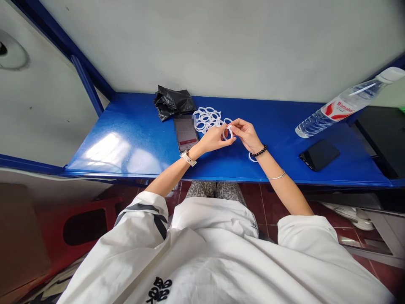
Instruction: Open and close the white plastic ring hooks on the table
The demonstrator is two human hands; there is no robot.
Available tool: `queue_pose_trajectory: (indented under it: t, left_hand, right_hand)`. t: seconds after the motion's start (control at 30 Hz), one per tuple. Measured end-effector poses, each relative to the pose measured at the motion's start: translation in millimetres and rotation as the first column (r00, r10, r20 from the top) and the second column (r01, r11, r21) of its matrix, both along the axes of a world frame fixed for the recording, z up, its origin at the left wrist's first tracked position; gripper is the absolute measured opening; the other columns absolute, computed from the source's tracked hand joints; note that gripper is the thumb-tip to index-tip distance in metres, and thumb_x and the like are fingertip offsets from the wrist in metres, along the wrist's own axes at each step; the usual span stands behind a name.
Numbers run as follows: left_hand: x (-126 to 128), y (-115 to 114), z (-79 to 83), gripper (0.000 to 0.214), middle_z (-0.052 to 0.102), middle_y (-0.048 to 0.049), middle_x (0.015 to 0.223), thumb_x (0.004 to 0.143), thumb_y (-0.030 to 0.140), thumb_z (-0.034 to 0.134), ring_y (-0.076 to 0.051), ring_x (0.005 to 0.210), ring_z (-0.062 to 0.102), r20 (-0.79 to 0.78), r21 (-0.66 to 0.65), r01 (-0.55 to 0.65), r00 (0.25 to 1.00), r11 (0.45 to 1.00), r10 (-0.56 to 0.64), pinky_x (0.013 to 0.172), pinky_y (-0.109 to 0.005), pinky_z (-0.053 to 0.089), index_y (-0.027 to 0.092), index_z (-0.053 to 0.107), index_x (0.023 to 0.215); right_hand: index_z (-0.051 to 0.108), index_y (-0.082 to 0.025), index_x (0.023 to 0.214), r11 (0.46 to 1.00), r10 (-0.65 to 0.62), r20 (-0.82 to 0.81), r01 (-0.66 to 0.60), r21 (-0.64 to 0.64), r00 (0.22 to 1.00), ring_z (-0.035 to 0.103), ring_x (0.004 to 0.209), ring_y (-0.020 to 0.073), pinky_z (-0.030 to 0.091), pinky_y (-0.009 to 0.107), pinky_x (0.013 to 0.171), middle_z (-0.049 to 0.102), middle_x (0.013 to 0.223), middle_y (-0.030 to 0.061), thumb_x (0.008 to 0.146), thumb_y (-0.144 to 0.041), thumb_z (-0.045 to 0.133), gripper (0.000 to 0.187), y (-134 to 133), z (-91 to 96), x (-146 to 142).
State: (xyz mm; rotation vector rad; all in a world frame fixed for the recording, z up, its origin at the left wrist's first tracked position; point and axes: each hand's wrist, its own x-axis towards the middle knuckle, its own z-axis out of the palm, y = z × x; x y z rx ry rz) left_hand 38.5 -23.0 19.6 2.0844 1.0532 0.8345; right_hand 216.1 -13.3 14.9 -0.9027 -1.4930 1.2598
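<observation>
White shirt (209,249) nearest; your fingers (228,142), left and right, pinch one white ring (232,134).
Probably light, springy; hold its rim. Contact partly hidden.

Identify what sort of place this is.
Likely an indoor desk nook, perhaps in a dormitory: a glossy blue rectangular desk against a flat pale wall, above a dark-red tiled floor.
</observation>
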Motion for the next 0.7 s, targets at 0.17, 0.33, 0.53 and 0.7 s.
queue_pose_trajectory:
  t: [0.17,0.33,0.53,0.7]
  left_hand:
    - [0.5,-0.8,1.0,0.024,0.053,0.0042,0.062,0.085,0.035,0.073,-0.014,0.057,0.051,-0.008,0.03,0.002,1.0,1.0,-0.001,0.062,-0.028,0.036,0.021,0.054,0.081]
    - [-0.5,2.6,-5.9,0.027,0.051,0.0052,0.058,0.087,0.039,0.07,-0.013,0.055,0.05,0.009,0.1,0.064,0.998,0.993,-0.065,0.061,-0.028,0.036,0.022,0.05,0.079]
    - [-2.4,7.5,-15.8,0.025,0.054,0.0045,0.061,0.092,0.044,0.063,-0.013,0.053,0.051,-0.002,0.201,0.134,0.991,0.97,-0.137,0.059,-0.028,0.038,0.019,0.058,0.094]
    - [-2.9,7.6,-15.7,0.025,0.055,0.0041,0.062,0.092,0.042,0.063,-0.013,0.054,0.051,-0.014,0.222,0.133,0.991,0.966,-0.133,0.059,-0.027,0.039,0.018,0.059,0.096]
  right_hand:
    - [0.066,-0.025,0.083,0.999,0.029,0.017,-0.029,0.013,0.999,0.069,0.081,0.0194,0.061,0.033,0.074,0.071,0.083,0.0019,0.067,-0.075,0.086,0.056,-0.5,1.1,2.0]
    - [0.067,-0.024,0.08,0.998,0.061,-0.054,-0.06,0.008,0.997,0.066,0.077,0.0162,0.059,0.031,0.075,0.069,0.079,-0.0007,0.065,-0.069,0.091,0.053,-1.7,2.8,1.8]
    - [0.068,-0.024,0.074,0.998,0.047,-0.086,-0.05,-0.026,0.995,0.064,0.075,0.0153,0.057,0.03,0.076,0.067,0.078,-0.0015,0.061,-0.065,0.095,0.051,-4.2,5.8,0.9]
    - [0.066,-0.024,0.073,0.999,0.031,-0.062,-0.033,-0.024,0.998,0.064,0.076,0.0168,0.057,0.032,0.078,0.066,0.077,-0.0011,0.06,-0.068,0.094,0.054,-4.2,6.7,0.6]
